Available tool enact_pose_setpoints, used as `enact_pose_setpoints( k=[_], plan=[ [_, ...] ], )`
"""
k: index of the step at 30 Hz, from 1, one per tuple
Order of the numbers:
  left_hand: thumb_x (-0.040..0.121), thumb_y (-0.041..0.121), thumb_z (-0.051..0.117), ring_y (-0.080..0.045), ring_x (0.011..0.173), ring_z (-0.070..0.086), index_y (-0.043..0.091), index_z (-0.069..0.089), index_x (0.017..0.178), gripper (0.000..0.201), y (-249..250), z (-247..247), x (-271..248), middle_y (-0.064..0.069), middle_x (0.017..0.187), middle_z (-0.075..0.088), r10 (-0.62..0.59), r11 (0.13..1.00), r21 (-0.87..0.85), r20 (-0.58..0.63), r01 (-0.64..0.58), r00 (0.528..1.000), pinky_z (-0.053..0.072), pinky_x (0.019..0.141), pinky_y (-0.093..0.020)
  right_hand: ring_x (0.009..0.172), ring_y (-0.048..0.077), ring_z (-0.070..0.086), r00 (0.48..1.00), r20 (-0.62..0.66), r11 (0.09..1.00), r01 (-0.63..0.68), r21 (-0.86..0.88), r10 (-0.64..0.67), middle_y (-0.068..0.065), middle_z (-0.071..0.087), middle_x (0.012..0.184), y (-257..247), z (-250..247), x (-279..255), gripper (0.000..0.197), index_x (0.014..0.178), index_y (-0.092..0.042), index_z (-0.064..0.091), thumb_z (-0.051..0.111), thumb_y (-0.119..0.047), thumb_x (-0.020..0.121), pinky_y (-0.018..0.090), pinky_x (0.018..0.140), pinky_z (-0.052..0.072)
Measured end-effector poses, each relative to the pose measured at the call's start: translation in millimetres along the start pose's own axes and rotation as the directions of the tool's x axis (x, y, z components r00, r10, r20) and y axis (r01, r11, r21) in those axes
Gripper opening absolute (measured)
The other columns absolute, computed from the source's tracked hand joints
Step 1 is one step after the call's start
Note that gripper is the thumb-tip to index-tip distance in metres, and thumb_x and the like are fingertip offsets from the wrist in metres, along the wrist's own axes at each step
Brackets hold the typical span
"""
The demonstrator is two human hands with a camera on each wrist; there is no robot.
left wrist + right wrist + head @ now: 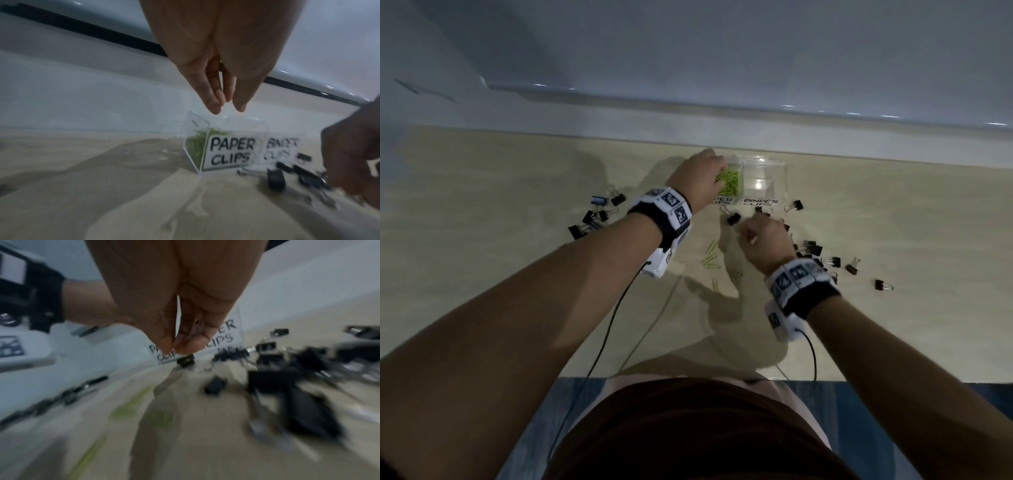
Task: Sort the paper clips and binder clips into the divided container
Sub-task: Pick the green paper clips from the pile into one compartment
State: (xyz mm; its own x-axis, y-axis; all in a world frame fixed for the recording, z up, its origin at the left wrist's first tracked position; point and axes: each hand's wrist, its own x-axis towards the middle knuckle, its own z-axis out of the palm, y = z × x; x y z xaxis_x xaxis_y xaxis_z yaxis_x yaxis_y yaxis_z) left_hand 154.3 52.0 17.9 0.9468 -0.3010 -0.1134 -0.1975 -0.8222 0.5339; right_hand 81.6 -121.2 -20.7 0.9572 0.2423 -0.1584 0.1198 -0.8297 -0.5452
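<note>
A clear divided container (780,171) stands at the back of the table. Its left compartment, labelled PAPER CLIPS (230,151), holds green paper clips (730,181); the right one, labelled BINDER CLIPS (761,202), looks empty. My left hand (227,108) hovers just above the paper-clip compartment, fingers straight and pointing down, nothing in them. My right hand (180,345) is low in front of the container, fingertips pressed together with nothing showing between them. A black binder clip (186,361) lies just beyond them. Loose green paper clips (710,258) lie between my wrists.
Black binder clips are scattered in a left group (592,217) and a larger right group (811,248), with strays out to the far right (883,285). Wrist-camera cables (602,342) trail toward the table's front edge (893,381). A wall ledge runs behind the container.
</note>
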Motion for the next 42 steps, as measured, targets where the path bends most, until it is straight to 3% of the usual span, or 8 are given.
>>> enact_pose_setpoints(
  k=[4, 8, 16, 22, 31, 36, 40, 42],
  plan=[
    [0.089, 0.02, 0.057, -0.023, 0.1, 0.054, 0.008, 0.06, 0.106, 0.021, -1, 31, -41, -0.009, 0.113, 0.055, 0.024, 0.998, 0.048, 0.116, -0.029, 0.993, 0.043, 0.085, -0.032, 0.074, 0.022, 0.055, 0.994, 0.097, 0.998, -0.052, -0.039, 0.056, 0.01, 0.059, 0.087, 13, 21, -44, 0.008, 0.086, -0.004, 0.066, 0.059, -0.006, 0.082, 0.026, 0.067, 0.045],
    [0.079, 0.033, 0.071, -0.023, 0.1, 0.052, 0.007, 0.056, 0.108, 0.042, -11, 68, -75, -0.008, 0.112, 0.053, -0.14, 0.99, 0.026, 0.245, 0.138, 0.959, 0.042, 0.088, -0.032, 0.082, 0.028, 0.055, 0.995, 0.051, 0.995, -0.081, -0.053, 0.084, 0.013, 0.056, 0.091, 14, 38, -54, 0.01, 0.086, -0.003, 0.065, 0.063, -0.001, 0.076, 0.035, 0.072, 0.052],
    [0.082, 0.017, 0.067, -0.027, 0.092, 0.054, 0.008, 0.062, 0.079, 0.011, -16, 77, -76, -0.011, 0.094, 0.058, -0.199, 0.978, -0.011, 0.218, 0.207, 0.955, 0.044, 0.084, -0.036, 0.094, 0.035, 0.05, 0.987, 0.147, 0.984, -0.032, -0.176, 0.059, 0.02, 0.053, 0.103, 3, 38, -49, 0.019, 0.096, 0.001, 0.057, 0.052, 0.003, 0.078, 0.043, 0.075, 0.048],
    [0.084, 0.011, 0.055, -0.029, 0.089, 0.052, 0.003, 0.059, 0.081, 0.01, -20, 73, -81, -0.014, 0.093, 0.057, -0.15, 0.988, 0.013, 0.238, 0.151, 0.96, 0.043, 0.079, -0.039, 0.067, 0.029, 0.056, 0.991, 0.119, 0.995, -0.069, 0.07, 0.061, 0.013, 0.061, 0.075, -17, 48, -65, 0.015, 0.073, -0.004, 0.056, 0.055, 0.01, 0.074, 0.034, 0.06, 0.047],
    [0.08, 0.011, 0.059, -0.023, 0.069, 0.057, 0.006, 0.058, 0.076, 0.007, -42, 68, -107, -0.009, 0.076, 0.063, -0.19, 0.974, -0.105, 0.104, 0.201, 0.976, 0.048, 0.065, -0.034, 0.094, 0.031, 0.055, 0.942, 0.171, 0.957, -0.289, -0.031, 0.29, 0.014, 0.057, 0.102, -38, 70, -61, 0.019, 0.097, -0.001, 0.059, 0.053, 0.001, 0.079, 0.029, 0.074, 0.046],
    [0.081, 0.011, 0.06, -0.018, 0.064, 0.053, 0.006, 0.056, 0.075, 0.009, -51, 54, -114, -0.007, 0.071, 0.061, -0.21, 0.967, -0.143, 0.018, 0.211, 0.977, 0.044, 0.06, -0.03, 0.107, 0.036, 0.043, 0.953, 0.254, 0.97, -0.109, -0.219, 0.165, 0.019, 0.045, 0.12, -44, 65, -65, 0.048, 0.124, 0.004, 0.04, 0.054, -0.004, 0.079, 0.044, 0.088, 0.045],
    [0.081, 0.011, 0.061, -0.014, 0.061, 0.048, 0.009, 0.056, 0.076, 0.007, -38, 28, -86, -0.001, 0.069, 0.057, -0.149, 0.978, -0.164, -0.093, 0.133, 0.984, 0.034, 0.059, -0.023, 0.071, 0.038, 0.058, 0.987, 0.143, 0.984, 0.092, -0.151, -0.07, 0.023, 0.06, 0.081, -42, 57, -57, 0.021, 0.09, 0.008, 0.058, 0.046, 0.001, 0.074, 0.039, 0.061, 0.053],
    [0.082, 0.011, 0.06, -0.014, 0.062, 0.05, 0.008, 0.058, 0.079, 0.005, -26, 19, -59, -0.002, 0.07, 0.059, -0.1, 0.982, -0.173, -0.139, 0.076, 0.985, 0.033, 0.059, -0.022, 0.073, 0.039, 0.057, 0.984, 0.167, 0.991, 0.081, -0.104, -0.063, 0.025, 0.06, 0.082, -41, 51, -47, 0.022, 0.093, 0.01, 0.058, 0.053, 0.007, 0.072, 0.041, 0.062, 0.05]
  ],
)
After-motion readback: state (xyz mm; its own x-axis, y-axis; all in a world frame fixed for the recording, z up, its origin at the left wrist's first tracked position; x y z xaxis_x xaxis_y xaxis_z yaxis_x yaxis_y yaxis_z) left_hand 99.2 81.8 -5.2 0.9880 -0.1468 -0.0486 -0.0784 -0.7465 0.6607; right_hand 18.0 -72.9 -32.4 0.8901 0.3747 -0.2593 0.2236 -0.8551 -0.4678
